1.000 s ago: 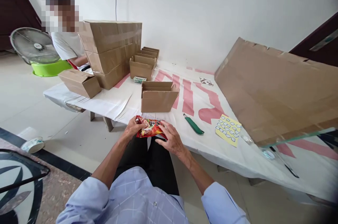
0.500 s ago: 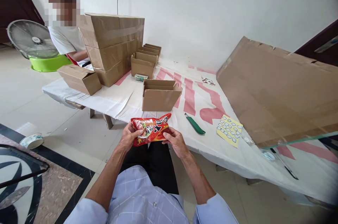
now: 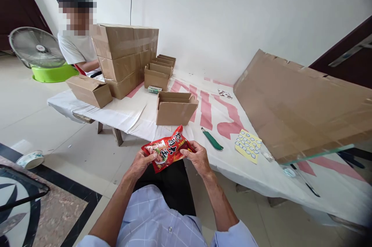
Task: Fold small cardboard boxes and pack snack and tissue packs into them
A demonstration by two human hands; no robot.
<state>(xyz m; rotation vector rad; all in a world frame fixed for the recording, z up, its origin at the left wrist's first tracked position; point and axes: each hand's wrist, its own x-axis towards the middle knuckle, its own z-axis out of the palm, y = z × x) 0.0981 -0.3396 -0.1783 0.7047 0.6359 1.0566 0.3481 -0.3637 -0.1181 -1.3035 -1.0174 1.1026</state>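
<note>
A red printed food packet [image 3: 167,149] with black lettering and a picture of food hangs over my lap, just off the table's front edge. My left hand [image 3: 141,163] pinches its left end, thumb on top. At the other end, my right hand [image 3: 197,156] grips the packet with the thumb across its face. Just beyond the packet an open cardboard box [image 3: 176,113] with raised flaps stands on the table. To the right of my right hand lies a green utility knife [image 3: 212,139], and beyond that a yellow sheet of stickers [image 3: 248,146].
Taped cartons [image 3: 119,61] are stacked at the left beside a seated person [image 3: 77,47]. One carton [image 3: 88,91] lies near the table's left end. More open boxes [image 3: 157,76] line up behind a small green-and-white box [image 3: 154,89]. A large cardboard sheet [image 3: 302,107] leans at the right.
The packet has tilted, its right end turning up and its lower edge dropping toward my lap. Both hands keep their hold. My view has shifted slightly.
</note>
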